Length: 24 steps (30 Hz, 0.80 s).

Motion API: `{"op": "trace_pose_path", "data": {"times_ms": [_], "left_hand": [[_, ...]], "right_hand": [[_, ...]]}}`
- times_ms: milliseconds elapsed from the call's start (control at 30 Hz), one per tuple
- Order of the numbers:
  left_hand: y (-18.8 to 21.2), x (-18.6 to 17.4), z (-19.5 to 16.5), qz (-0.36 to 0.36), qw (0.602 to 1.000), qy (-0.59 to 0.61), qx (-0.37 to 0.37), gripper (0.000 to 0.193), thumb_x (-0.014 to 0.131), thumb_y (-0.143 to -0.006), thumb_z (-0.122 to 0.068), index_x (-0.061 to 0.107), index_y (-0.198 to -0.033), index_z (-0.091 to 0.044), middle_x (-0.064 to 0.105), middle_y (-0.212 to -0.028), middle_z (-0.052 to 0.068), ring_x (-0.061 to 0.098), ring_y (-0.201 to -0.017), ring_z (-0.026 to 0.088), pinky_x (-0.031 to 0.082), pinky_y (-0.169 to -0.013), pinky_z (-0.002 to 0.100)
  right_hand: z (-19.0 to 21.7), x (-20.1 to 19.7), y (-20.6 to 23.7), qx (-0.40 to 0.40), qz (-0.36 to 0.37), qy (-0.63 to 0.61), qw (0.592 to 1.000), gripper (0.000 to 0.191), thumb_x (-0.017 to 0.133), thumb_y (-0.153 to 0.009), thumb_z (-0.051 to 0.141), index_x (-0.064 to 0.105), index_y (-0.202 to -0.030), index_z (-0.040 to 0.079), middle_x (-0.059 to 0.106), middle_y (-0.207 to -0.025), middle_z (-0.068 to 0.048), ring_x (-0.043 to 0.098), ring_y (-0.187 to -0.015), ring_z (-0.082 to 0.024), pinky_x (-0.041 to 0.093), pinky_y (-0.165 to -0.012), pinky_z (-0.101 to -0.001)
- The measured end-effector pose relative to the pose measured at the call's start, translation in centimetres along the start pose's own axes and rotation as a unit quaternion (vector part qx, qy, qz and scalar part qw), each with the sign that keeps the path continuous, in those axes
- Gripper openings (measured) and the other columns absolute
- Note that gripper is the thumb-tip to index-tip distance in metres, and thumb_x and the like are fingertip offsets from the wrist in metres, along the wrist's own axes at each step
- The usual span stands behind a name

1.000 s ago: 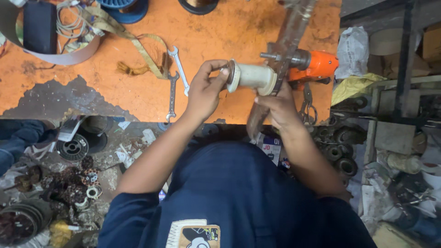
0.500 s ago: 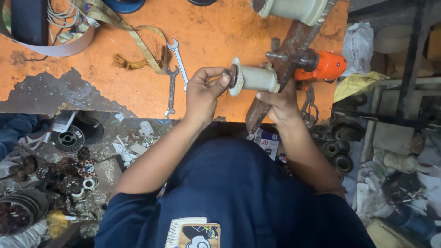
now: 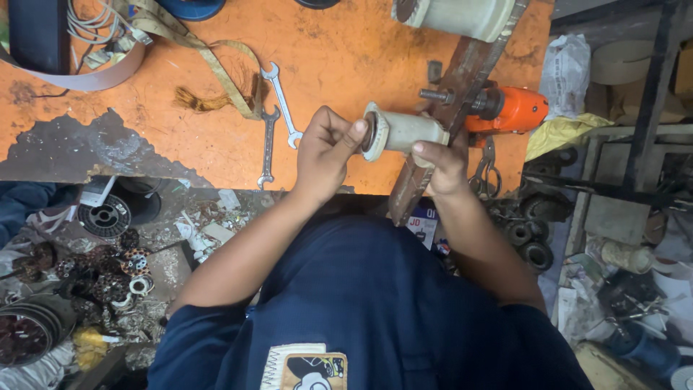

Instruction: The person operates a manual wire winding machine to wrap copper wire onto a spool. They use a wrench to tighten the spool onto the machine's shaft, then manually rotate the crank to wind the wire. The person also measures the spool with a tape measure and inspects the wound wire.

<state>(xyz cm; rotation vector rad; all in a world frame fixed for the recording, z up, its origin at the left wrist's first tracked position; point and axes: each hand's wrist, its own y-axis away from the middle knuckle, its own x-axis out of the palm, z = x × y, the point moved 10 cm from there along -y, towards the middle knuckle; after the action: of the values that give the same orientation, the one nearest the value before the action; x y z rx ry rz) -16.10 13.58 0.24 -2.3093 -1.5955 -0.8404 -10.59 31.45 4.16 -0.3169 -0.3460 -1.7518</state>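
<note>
Left hand (image 3: 325, 153) curled, thumb and fingertips pressed against the flanged end of a cream bobbin (image 3: 401, 132). Right hand (image 3: 442, 162) cupped beneath the other end, fingers wrapped around the barrel. Bobbin held between both hands above the orange bench (image 3: 216, 87), long axis lying left to right, flange toward the left hand. Just behind: wooden bar (image 3: 462, 87), orange drill (image 3: 509, 110). Farther left, two spanners (image 3: 274, 123) flat on the bench.

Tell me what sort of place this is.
Probably a small motor or coil repair workshop. Spanners lie on a worn orange bench, wire spools litter the floor, and both hands, left hand and right hand, hold a cream bobbin beside an orange drill.
</note>
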Motion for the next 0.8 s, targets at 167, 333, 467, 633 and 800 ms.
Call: {"op": "trace_pose_path", "data": {"times_ms": [167, 333, 467, 633, 800], "left_hand": [[0.3, -1.0, 0.1, -0.027, 0.990, -0.139, -0.011, 0.022, 0.070, -0.103, -0.019, 0.058, -0.101, -0.001, 0.068, -0.083, 0.006, 0.058, -0.070, 0.007, 0.048, -0.061, 0.024], [0.5, -0.7, -0.9, 0.002, 0.998, -0.056, 0.035, 0.021, 0.071, -0.098, -0.002, 0.066, -0.118, 0.003, 0.073, -0.097, 0.004, 0.063, -0.084, 0.008, 0.053, -0.074, 0.023], [0.8, -0.1, -2.9, 0.059, 0.993, -0.029, 0.101, 0.022, 0.071, -0.098, 0.007, 0.069, -0.120, 0.005, 0.063, -0.116, 0.007, 0.067, -0.105, 0.014, 0.057, -0.095, 0.028], [0.6, -0.4, -2.4, 0.073, 0.996, 0.036, 0.026, 0.032, 0.069, -0.093, 0.006, 0.064, -0.124, 0.000, 0.071, -0.113, 0.008, 0.072, -0.103, 0.014, 0.058, -0.095, 0.028], [0.4, -1.2, -1.4, 0.001, 0.998, -0.063, -0.007, 0.019, 0.071, -0.098, 0.008, 0.070, -0.117, 0.007, 0.067, -0.111, 0.012, 0.071, -0.099, 0.017, 0.059, -0.086, 0.031]], "right_hand": [[-0.3, -0.3, 0.0, -0.017, -0.001, 0.014, 1.000, 0.064, 0.070, -0.072, 0.007, 0.052, -0.134, 0.001, 0.062, -0.111, -0.010, 0.066, -0.097, -0.020, 0.054, -0.085, -0.0316], [-0.3, -0.9, 0.2, -0.034, -0.020, -0.002, 0.999, 0.076, 0.066, -0.066, 0.003, 0.050, -0.140, 0.001, 0.056, -0.130, -0.009, 0.059, -0.125, -0.021, 0.050, -0.110, -0.0339], [-0.6, -0.9, 0.2, -0.018, -0.014, -0.018, 1.000, 0.077, 0.067, -0.066, 0.001, 0.049, -0.141, 0.001, 0.055, -0.129, -0.009, 0.059, -0.123, -0.022, 0.051, -0.107, -0.0355], [-0.5, -0.3, 0.2, -0.013, 0.001, -0.051, 0.999, 0.075, 0.069, -0.071, 0.000, 0.049, -0.142, -0.001, 0.058, -0.122, -0.010, 0.062, -0.117, -0.024, 0.051, -0.105, -0.0357], [-0.6, -0.1, 0.3, -0.014, 0.003, -0.075, 0.997, 0.072, 0.071, -0.072, 0.000, 0.048, -0.140, -0.001, 0.060, -0.120, -0.011, 0.064, -0.113, -0.023, 0.053, -0.102, -0.0347]]}}
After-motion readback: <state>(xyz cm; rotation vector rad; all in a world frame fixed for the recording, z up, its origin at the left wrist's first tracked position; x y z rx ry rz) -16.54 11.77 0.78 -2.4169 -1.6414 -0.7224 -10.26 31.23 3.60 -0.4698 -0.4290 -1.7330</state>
